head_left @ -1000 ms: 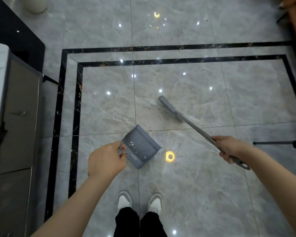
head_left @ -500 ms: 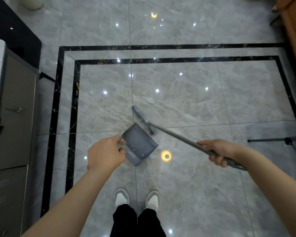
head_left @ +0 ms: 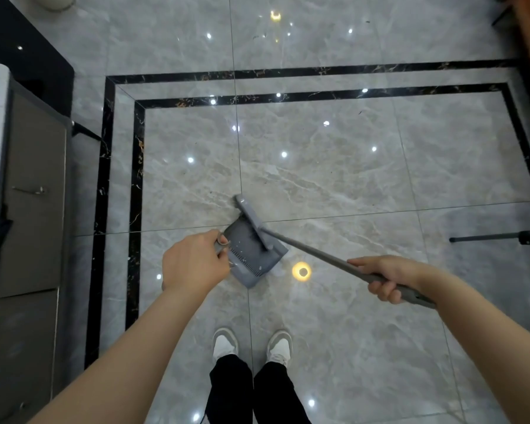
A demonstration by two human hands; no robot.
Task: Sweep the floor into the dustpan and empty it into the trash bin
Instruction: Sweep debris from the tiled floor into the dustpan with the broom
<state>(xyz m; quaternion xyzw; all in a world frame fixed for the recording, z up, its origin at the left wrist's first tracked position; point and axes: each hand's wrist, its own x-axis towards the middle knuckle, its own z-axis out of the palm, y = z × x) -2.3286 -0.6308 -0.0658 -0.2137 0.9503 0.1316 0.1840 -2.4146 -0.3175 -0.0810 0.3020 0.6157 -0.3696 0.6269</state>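
Seen from above, over a glossy grey marble floor (head_left: pixel 334 179) edged with a double black border (head_left: pixel 135 166). Left hand (head_left: pixel 193 264) curled round the short handle of a grey dustpan (head_left: pixel 251 258), gripping it firmly, thumb over the handle end. Dustpan resting on the floor just ahead of a pair of white shoes (head_left: pixel 251 345), open mouth turned up and to the right, comb teeth along its near edge, pale flecks of debris scattered inside. Right hand (head_left: pixel 386 278) wrapped round the long grey handle of a broom (head_left: pixel 312 254), fingers closed underneath and thumb lying along the top. Broom head (head_left: pixel 253 220) set across the mouth of the dustpan, its near end inside the pan, its far end reaching past the rim onto the floor. Small dark specks visible on the tiles beyond the broom head. At left, a grey cabinet (head_left: pixel 28 194) with a metal pull and a marble top. At right edge, a thin dark stand leg (head_left: pixel 487 237) lying low over the floor. Ceiling lights mirrored as bright dots across the tiles, one yellow ring just right of the dustpan.
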